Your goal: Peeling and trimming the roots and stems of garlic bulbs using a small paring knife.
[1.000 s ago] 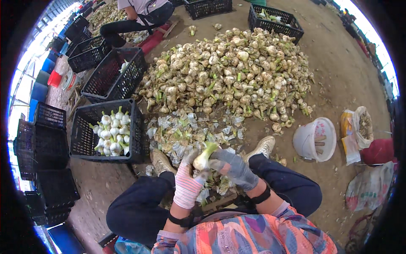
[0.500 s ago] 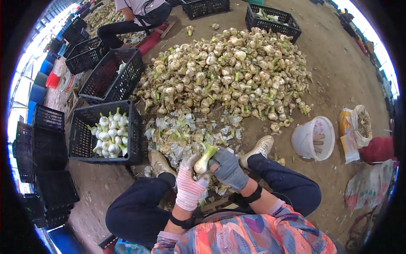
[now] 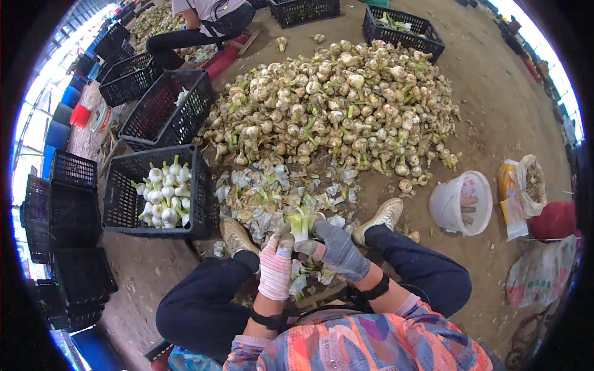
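Observation:
A garlic bulb (image 3: pixel 301 227) with a pale neck and splayed green leaf layers stands between my two gloved hands, above the litter of peelings. My left hand (image 3: pixel 276 263), in a pink-and-white striped glove, closes on its left side. From the right, my right hand (image 3: pixel 341 250), in a grey glove, grips it with the fingers bent around the neck and the thumb low. Most of the bulb's round base is hidden by the fingers. Papery garlic skins (image 3: pixel 257 201) lie on the ground beyond my hands, between my shoes.
Ahead rises a large heap of unpeeled garlic (image 3: pixel 346 105). At left, a black crate (image 3: pixel 201 191) holds clean white garlic (image 3: pixel 168 196); more crates (image 3: pixel 164 114) stand behind it. On the right are a white bucket (image 3: pixel 447 207) and sacks (image 3: pixel 531 185). A person (image 3: pixel 216 21) sits at the far left.
The garlic has turned from leaning right to pointing away from me, its leaf layers more spread. My right hand has shifted slightly; the round bulb is now mostly covered.

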Demonstrator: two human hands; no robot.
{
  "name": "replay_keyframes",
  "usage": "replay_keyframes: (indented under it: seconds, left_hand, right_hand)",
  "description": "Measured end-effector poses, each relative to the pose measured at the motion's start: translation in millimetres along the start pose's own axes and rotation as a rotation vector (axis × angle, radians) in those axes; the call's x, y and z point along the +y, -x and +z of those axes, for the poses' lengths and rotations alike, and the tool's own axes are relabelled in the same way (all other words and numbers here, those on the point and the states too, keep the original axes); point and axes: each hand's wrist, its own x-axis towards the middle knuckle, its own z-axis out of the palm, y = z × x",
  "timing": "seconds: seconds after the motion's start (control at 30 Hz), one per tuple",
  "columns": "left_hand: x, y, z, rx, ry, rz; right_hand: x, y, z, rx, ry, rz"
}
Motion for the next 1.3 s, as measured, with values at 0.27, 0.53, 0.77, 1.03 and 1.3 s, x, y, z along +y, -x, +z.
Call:
replay_keyframes:
  seconds: [0.27, 0.53, 0.77, 1.03, 1.3]
  left_hand:
    - [26.1, 4.0, 2.8, -0.104, 0.229, -0.169]
    - [21.2, 0.3, 2.0, -0.026, 0.131, -0.102]
    - [13.3, -7.1, -10.9, 0.047, 0.255, -0.092]
    - [4.4, -25.2, -15.3, -0.127, 0.457, -0.062]
    - [8.9, -68.6, -28.0, -0.005, 0.351, -0.239]
  right_hand:
    - [23.0, 4.6, 0.6, 0.087, -0.288, 0.209]
    - [16.6, 5.0, 1.6, 0.262, 0.241, -0.253]
    - [29.0, -3.5, -4.5, 0.109, 0.018, 0.118]
    - [114.3, -4.0, -16.5, 0.08, 0.405, 0.042]
    - [131.6, -64.0, 15.7, -0.093, 0.274, 0.261]
